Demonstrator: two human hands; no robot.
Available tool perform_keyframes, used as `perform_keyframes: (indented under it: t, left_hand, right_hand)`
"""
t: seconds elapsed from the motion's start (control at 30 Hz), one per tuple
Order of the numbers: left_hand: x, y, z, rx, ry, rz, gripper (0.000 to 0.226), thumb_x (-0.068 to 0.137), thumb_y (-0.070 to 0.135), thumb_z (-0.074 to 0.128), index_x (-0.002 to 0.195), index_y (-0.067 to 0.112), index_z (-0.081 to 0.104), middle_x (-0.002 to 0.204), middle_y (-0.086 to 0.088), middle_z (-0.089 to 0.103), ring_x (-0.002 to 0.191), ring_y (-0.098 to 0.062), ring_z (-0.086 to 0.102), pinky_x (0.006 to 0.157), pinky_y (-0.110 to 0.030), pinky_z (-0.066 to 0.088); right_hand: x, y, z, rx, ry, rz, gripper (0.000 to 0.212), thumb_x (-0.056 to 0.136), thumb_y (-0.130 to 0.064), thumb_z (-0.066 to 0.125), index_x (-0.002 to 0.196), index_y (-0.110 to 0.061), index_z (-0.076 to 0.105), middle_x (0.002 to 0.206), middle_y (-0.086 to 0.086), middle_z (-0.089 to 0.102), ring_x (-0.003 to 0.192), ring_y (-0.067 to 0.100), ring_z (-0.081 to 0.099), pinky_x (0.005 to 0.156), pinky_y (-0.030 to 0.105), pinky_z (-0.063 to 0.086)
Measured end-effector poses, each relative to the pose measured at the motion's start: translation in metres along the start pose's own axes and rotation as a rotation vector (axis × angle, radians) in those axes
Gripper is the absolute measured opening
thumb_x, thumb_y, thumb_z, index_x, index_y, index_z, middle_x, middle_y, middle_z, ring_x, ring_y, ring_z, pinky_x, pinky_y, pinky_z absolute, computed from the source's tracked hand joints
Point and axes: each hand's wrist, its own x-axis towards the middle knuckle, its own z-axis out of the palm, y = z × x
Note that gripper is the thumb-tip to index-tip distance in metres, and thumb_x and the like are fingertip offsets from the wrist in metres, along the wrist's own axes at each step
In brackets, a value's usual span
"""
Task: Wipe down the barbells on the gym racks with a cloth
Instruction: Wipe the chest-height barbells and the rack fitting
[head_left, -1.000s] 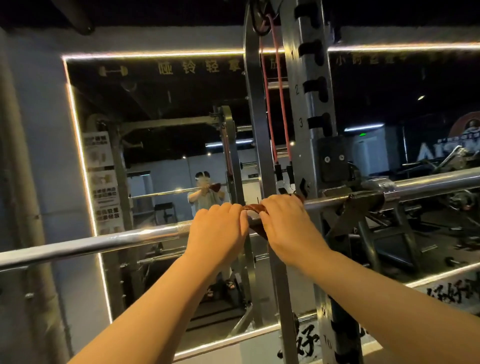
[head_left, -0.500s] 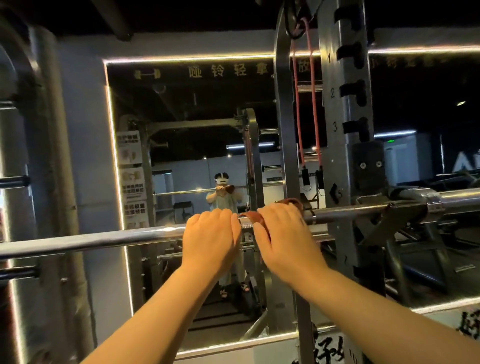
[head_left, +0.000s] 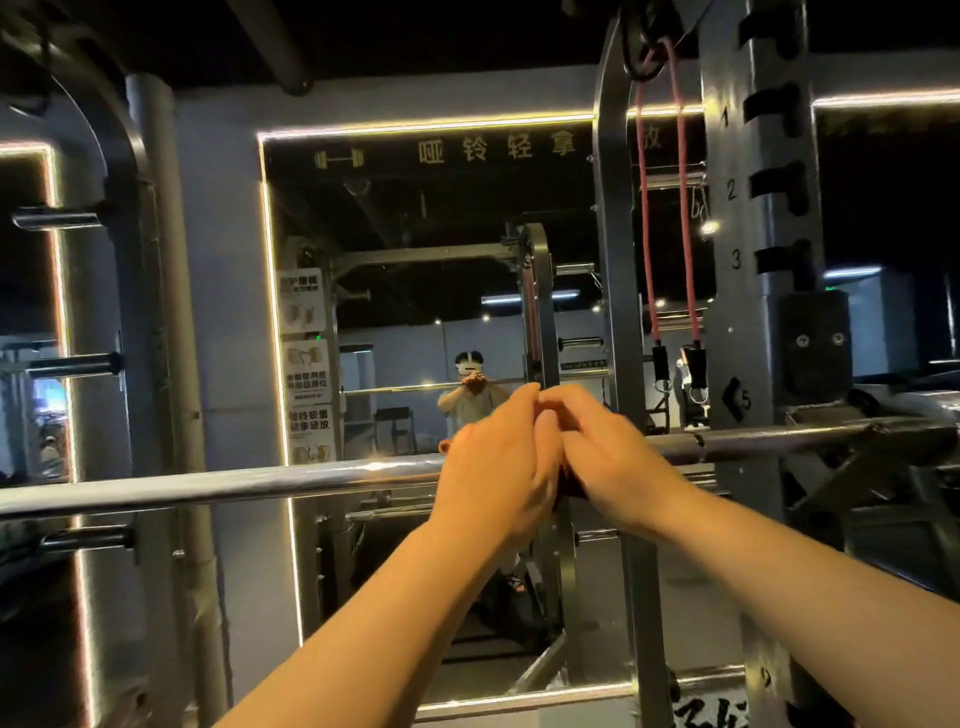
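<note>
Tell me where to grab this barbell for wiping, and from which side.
Grip the barbell on its bare shaft left of the left hand, coming from above with the cloth. It lies nearly level across the rack hook, so the top is open, and the round shaft lets fingers curl over.

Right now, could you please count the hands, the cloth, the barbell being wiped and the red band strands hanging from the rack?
hands: 2 (left hand, right hand)
cloth: 1
barbell: 1
red band strands: 2
Total: 6
</note>
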Motion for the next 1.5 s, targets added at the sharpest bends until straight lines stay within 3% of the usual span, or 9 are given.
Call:
perform_keyframes:
  t: [0.13,0.3,0.4,0.53,0.7,0.87,1.03,1.3,1.5]
  left_hand:
    - [-0.003,-0.001,0.005,0.445,-0.066,0.065,0.044,0.107,0.054,0.019,0.127,0.027,0.047,0.104,0.006,0.060,0.087,-0.016,0.055,0.089,-0.036,0.045]
    - [-0.017,-0.033,0.014,0.423,0.068,0.196,0.042,0.104,0.056,0.035,0.127,0.027,0.056,0.108,0.008,0.066,0.093,-0.015,0.064,0.084,-0.032,0.047]
    - [-0.039,-0.065,0.014,0.391,0.148,0.240,0.045,0.100,0.043,0.056,0.139,0.021,0.049,0.128,0.001,0.063,0.114,-0.022,0.062,0.104,-0.044,0.046]
    - [-0.067,-0.105,-0.004,0.419,0.298,0.177,0.042,0.099,0.034,0.053,0.138,0.017,0.051,0.132,-0.002,0.060,0.122,-0.026,0.057,0.116,-0.053,0.033]
    - [-0.054,-0.091,-0.015,0.381,0.409,-0.084,0.040,0.102,0.043,0.036,0.111,0.022,0.068,0.106,0.001,0.072,0.101,-0.025,0.066,0.109,-0.054,0.037]
    - [-0.034,-0.064,0.000,0.397,0.310,0.070,0.039,0.105,0.053,0.038,0.115,0.031,0.069,0.109,0.006,0.073,0.099,-0.020,0.068,0.099,-0.046,0.043]
    - [-0.050,-0.096,-0.012,0.433,0.263,0.162,0.041,0.107,0.054,0.038,0.130,0.027,0.059,0.117,0.006,0.067,0.101,-0.020,0.063,0.094,-0.042,0.044]
    - [-0.089,-0.154,-0.037,0.427,0.385,0.062,0.041,0.103,0.045,0.043,0.133,0.020,0.055,0.128,-0.003,0.062,0.118,-0.030,0.058,0.114,-0.057,0.031]
    - [-0.078,-0.122,-0.045,0.269,0.407,-0.170,0.031,0.097,0.045,0.038,0.105,0.027,0.062,0.097,0.008,0.067,0.094,-0.017,0.062,0.118,-0.055,0.026]
  right_hand:
    - [0.020,0.018,-0.009,-0.326,0.284,0.116,0.020,0.108,-0.029,0.032,0.111,-0.027,0.052,0.096,-0.004,0.063,0.084,0.012,0.060,0.075,0.040,0.053]
    - [0.015,0.031,0.004,-0.860,0.280,-0.001,0.038,0.107,-0.045,0.016,0.087,-0.026,0.043,0.068,-0.010,0.046,0.059,0.016,0.051,0.059,0.032,0.041]
    - [0.015,0.037,0.003,-0.782,0.367,-0.023,0.058,0.098,-0.056,0.001,0.078,-0.027,0.048,0.055,-0.008,0.046,0.049,0.008,0.044,0.051,0.026,0.023]
    - [0.016,0.038,0.006,-0.888,0.373,-0.048,0.059,0.099,-0.052,0.003,0.071,-0.027,0.049,0.055,-0.007,0.050,0.050,0.012,0.049,0.053,0.030,0.028]
    - [0.022,0.020,0.014,-0.955,0.221,-0.040,0.043,0.101,-0.039,0.009,0.080,-0.025,0.044,0.068,-0.006,0.047,0.058,0.011,0.048,0.059,0.032,0.036]
    - [0.037,-0.005,0.050,-1.012,0.153,-0.125,0.027,0.108,-0.035,0.021,0.102,-0.022,0.044,0.080,-0.006,0.044,0.064,0.015,0.047,0.063,0.032,0.037]
    - [0.035,0.009,0.052,-1.017,0.290,-0.061,0.050,0.106,-0.048,0.010,0.084,-0.024,0.047,0.059,-0.006,0.046,0.049,0.007,0.042,0.049,0.027,0.022]
    - [0.033,0.006,0.055,-1.002,0.297,-0.039,0.054,0.101,-0.047,0.004,0.073,-0.025,0.046,0.056,-0.004,0.049,0.050,0.013,0.051,0.054,0.033,0.047]
    - [0.034,0.003,0.058,-1.031,0.291,-0.037,0.054,0.101,-0.044,0.002,0.069,-0.026,0.042,0.055,-0.005,0.045,0.048,0.011,0.046,0.051,0.030,0.037]
